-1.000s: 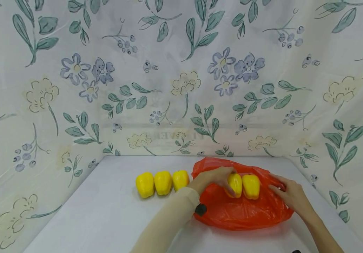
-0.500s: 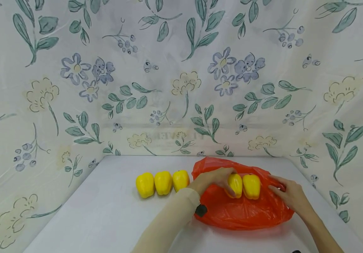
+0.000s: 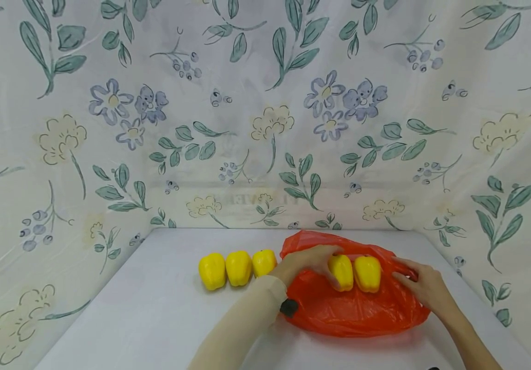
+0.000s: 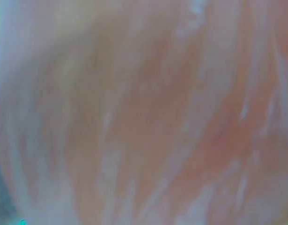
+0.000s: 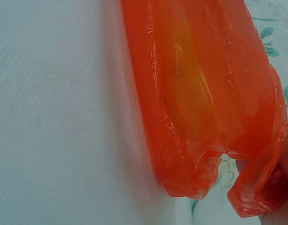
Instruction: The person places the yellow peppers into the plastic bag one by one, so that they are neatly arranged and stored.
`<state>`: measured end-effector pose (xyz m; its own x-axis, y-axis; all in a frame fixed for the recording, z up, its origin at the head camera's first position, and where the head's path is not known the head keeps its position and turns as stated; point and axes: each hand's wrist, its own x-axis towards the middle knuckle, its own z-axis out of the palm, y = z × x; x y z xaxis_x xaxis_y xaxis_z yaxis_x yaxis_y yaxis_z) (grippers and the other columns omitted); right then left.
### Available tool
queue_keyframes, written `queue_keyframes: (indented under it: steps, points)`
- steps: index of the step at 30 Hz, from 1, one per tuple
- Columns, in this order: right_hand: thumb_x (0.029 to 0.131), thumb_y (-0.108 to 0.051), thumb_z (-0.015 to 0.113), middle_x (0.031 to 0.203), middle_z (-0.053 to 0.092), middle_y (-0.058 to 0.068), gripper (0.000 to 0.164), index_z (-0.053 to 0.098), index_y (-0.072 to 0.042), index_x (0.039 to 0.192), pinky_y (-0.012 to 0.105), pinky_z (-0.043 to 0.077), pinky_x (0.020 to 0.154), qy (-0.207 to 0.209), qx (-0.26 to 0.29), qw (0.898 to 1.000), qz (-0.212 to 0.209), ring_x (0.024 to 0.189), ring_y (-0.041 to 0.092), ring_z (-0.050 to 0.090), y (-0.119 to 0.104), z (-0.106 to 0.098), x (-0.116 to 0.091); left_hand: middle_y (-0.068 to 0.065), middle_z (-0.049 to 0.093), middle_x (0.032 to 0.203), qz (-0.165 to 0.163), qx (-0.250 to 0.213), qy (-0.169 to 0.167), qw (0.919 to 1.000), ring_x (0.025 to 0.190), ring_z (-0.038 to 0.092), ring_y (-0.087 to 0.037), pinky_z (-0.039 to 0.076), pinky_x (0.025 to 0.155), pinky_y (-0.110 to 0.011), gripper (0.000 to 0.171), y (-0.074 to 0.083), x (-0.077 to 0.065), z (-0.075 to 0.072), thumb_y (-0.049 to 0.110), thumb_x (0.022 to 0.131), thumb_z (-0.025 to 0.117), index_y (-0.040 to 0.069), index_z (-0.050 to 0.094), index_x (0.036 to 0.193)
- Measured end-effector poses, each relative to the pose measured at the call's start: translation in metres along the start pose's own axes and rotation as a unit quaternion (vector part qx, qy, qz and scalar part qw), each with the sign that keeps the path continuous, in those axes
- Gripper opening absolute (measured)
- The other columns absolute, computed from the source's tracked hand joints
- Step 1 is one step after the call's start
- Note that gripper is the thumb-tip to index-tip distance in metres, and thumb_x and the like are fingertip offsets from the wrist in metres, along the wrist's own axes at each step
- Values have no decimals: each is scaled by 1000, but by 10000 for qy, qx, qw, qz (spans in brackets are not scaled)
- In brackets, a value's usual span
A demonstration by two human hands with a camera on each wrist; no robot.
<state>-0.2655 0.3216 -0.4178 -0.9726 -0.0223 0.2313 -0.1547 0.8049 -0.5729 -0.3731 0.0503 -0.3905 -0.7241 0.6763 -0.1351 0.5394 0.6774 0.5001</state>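
A red plastic bag lies spread on the white table, with two yellow bell peppers side by side on or in it. My left hand is at the left one of these, the nearer bell pepper. Its fingers lie above and its thumb below that pepper, touching or just off it, the grip loosened. My right hand holds the bag's right edge; in the right wrist view, fingers grip a bunched handle of the bag. Blurred reddish film fills the left wrist view.
Three more yellow bell peppers stand in a row left of the bag: a left one, a middle one and a right one, partly behind my left forearm. A flowered curtain closes off the back of the white table.
My left hand has slid slightly left, uncovering more of the bell pepper, which stays almost in place. My right hand and the bag have hardly moved.
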Motion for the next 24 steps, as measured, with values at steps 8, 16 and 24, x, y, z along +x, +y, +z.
queue_keyframes:
  steps: [8,16,24]
  points:
    - [94,-20,66,127,60,30,51,51,-2,140,37,61,74,-124,66,9998,140,101,38,65,-1,-1,0,11,48,147,322,318,-63,9990,134,44,-12,46,108,-35,84,-8,-8,-11,42,75,83,29,41,147]
    - [93,-19,66,127,61,29,50,53,-2,138,38,61,75,-69,19,9999,91,102,39,65,0,0,1,9,45,150,487,400,55,9980,137,43,-14,45,109,-35,83,-22,-23,-20,43,78,81,26,39,148]
    - [92,-18,67,125,63,27,49,55,-3,137,40,61,77,5,-59,10000,-33,102,37,64,0,3,0,2,49,148,1285,71,133,9916,132,50,-17,50,101,-28,79,-14,-49,-30,43,81,79,20,42,147]
